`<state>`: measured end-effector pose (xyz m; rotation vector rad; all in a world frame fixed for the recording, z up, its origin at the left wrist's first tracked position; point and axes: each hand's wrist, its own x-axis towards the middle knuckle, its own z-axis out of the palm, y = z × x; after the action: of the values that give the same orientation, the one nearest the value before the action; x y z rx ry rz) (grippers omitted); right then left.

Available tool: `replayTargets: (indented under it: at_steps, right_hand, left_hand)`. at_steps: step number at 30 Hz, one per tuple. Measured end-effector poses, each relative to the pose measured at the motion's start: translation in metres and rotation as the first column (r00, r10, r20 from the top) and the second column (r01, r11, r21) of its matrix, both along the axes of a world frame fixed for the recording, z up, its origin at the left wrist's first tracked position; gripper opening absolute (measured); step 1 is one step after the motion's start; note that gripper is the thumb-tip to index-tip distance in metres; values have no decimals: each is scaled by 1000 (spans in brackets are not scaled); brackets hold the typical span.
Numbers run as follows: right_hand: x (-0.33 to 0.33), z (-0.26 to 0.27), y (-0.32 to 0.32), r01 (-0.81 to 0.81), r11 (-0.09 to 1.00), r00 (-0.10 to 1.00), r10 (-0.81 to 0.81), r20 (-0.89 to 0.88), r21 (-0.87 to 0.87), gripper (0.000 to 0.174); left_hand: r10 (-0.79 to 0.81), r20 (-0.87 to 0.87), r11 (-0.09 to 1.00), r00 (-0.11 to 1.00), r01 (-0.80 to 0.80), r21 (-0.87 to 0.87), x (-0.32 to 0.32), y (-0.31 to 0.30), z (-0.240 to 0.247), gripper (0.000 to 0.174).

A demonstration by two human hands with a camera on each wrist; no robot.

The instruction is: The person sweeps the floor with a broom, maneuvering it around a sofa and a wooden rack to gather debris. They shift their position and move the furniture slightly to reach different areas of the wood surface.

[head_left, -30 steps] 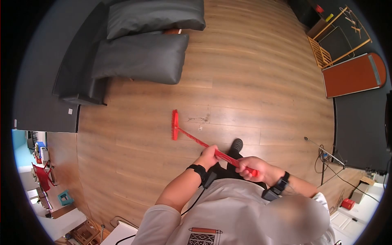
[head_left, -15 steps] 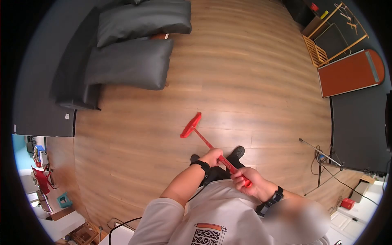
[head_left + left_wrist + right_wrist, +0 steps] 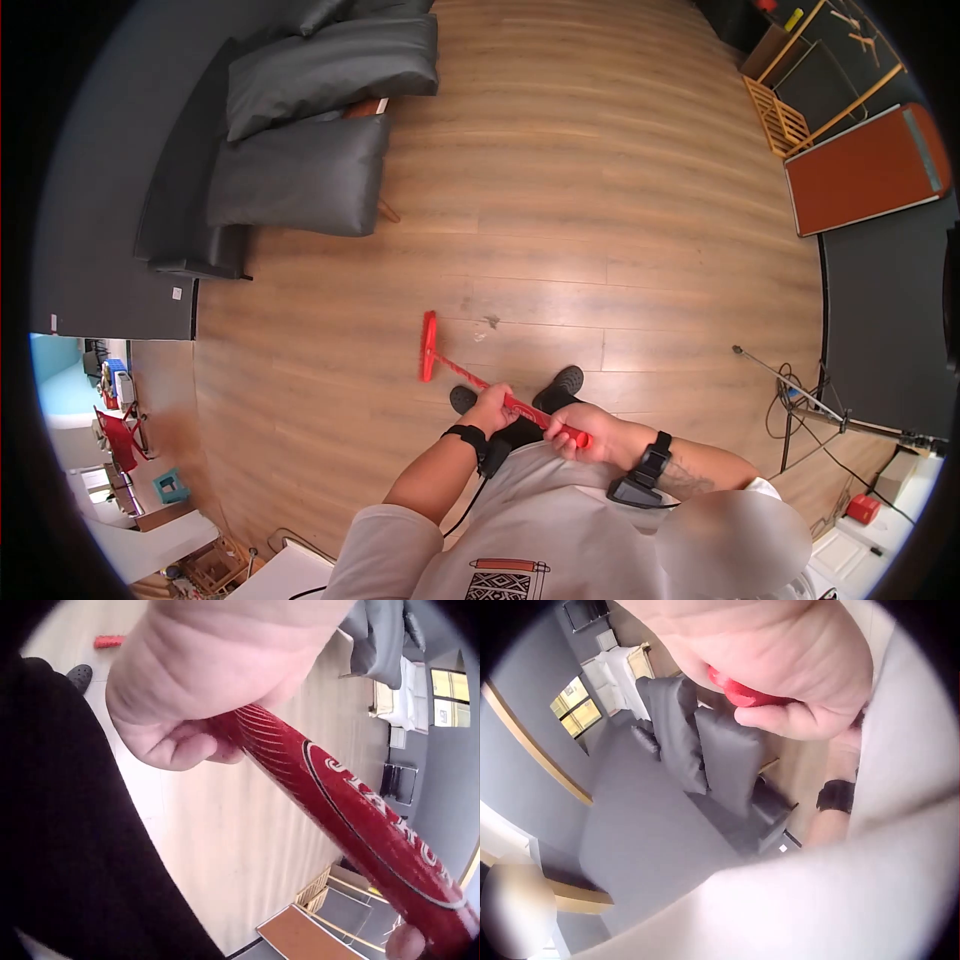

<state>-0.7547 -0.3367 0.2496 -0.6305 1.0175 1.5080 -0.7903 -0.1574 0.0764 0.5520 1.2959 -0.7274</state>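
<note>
Both hands hold a red broom (image 3: 525,408) whose handle slants across the front of the body. My left hand (image 3: 492,408) grips the handle lower down, its fingers wrapped round it below the printed label (image 3: 382,821). Around the handle's top end curls my right hand (image 3: 580,432), with the red end cap (image 3: 742,694) poking out of the fist in the right wrist view. The bristled broom head (image 3: 429,346) lies at the wooden floor, left of the feet. A dark smudge (image 3: 491,321) and a pale patch (image 3: 480,337) mark the floor to the head's right.
A dark grey sofa with large cushions (image 3: 300,175) stands at the upper left. To the right, an orange-brown folding board (image 3: 865,175) leans by a wooden rack (image 3: 780,120). A metal stand (image 3: 790,383) with cables is at the right. Two dark shoes (image 3: 565,382) stand near the broom.
The broom head swung right and turned diagonal half a second ago, then came back left and stands upright in view again. Both hands moved left with it and keep their grip. The view has shifted.
</note>
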Motion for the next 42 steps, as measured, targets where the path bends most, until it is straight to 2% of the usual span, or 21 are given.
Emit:
replayTargets:
  at_steps: [2, 4, 5, 7, 8, 11, 14, 18, 20, 22, 24, 25, 28, 29, 30, 32, 33, 35, 36, 38, 42]
  right_hand:
    - [0, -11, -16, 9, 1000, 1000, -9, 4, 17, 6]
    - [6, -9, -35, -57, 996, 996, 61, 59, -65, 7]
    - [5, -13, -51, -69, 996, 995, 72, 70, -49, 6]
    - [2, -11, -81, -58, 995, 992, 67, 107, -80, 5]
    - [0, -9, -94, -49, 993, 987, 64, 144, -107, 4]
    - [-1, 2, -129, 21, 996, 991, -10, 131, -82, 3]
    - [2, 10, -154, 53, 998, 993, -48, 106, -40, 3]
    - [8, 49, -156, -64, 998, 961, 67, 269, -20, 9]
    - [10, 61, -148, -229, 962, 861, 270, 432, -146, 12]
    - [15, 49, -146, -246, 960, 858, 278, 432, -131, 14]
    - [20, 11, -144, -164, 983, 927, 125, 354, 80, 22]
    - [23, -5, -136, -63, 989, 970, 30, 240, 131, 10]
    - [29, -44, -117, 149, 974, 988, -152, 0, 168, 7]
    - [29, -55, -112, 154, 975, 988, -157, 3, 162, 7]
    - [29, -58, -105, 249, 956, 968, -246, -43, 156, 7]
    - [24, -62, -102, 346, 928, 937, -335, -94, 138, 6]
    - [21, -52, -103, 355, 931, 935, -352, -47, 89, 6]
    - [14, -22, -108, 381, 924, 924, -381, 13, -4, 6]
    - [13, -9, -113, 384, 923, 923, -383, 10, -10, 6]
    - [11, 12, -126, 468, 881, 878, -472, -84, -65, 6]
    - [0, 44, -128, 509, 861, 857, -509, -80, -22, 3]
  left_hand:
    - [40, -29, 999, 999, -40, -10, -4, -18, -19, 8]
    - [-95, -40, 994, 995, 94, -47, -3, -41, -26, 8]
    - [-96, -41, 994, 994, 94, -50, -2, -51, -29, 8]
    - [-302, 55, 927, 952, 307, -215, 3, -72, -30, 8]
    - [-305, 60, 926, 950, 311, -214, 7, -81, -28, 8]
    - [-494, 148, 803, 857, 515, -300, 22, -110, -6, 11]
    - [-518, 177, 783, 837, 548, -296, 37, -133, 14, 11]
    - [-528, 172, 772, 831, 555, -310, 41, -142, 29, 10]
    - [-427, 163, 852, 889, 456, -257, 38, -140, 34, 8]
    - [-281, 171, 925, 944, 314, -214, 38, -131, 32, 7]
    - [-165, 103, 978, 981, 177, -112, 45, -120, 22, 5]
    - [-75, 95, 995, 993, 82, -63, 50, -115, 15, 4]
    - [95, 76, 991, 993, -101, 82, 61, -103, -8, 4]
    - [116, 58, 979, 992, -124, 163, 67, -106, -18, 5]
    - [112, 59, 980, 992, -120, 156, 70, -106, -18, 5]
    - [-142, 54, 978, 988, 131, 165, 71, -101, -18, 5]
    - [-145, 47, 978, 988, 136, 156, 72, -99, -23, 5]
    - [-491, 125, 854, 862, 505, -126, 72, -98, -33, 6]
    - [-492, 124, 852, 862, 506, -132, 72, -102, -30, 6]
    - [-461, 201, 805, 864, 503, -316, 74, -117, -12, 6]
    - [-518, 242, 728, 821, 571, -378, 71, -128, 19, 11]
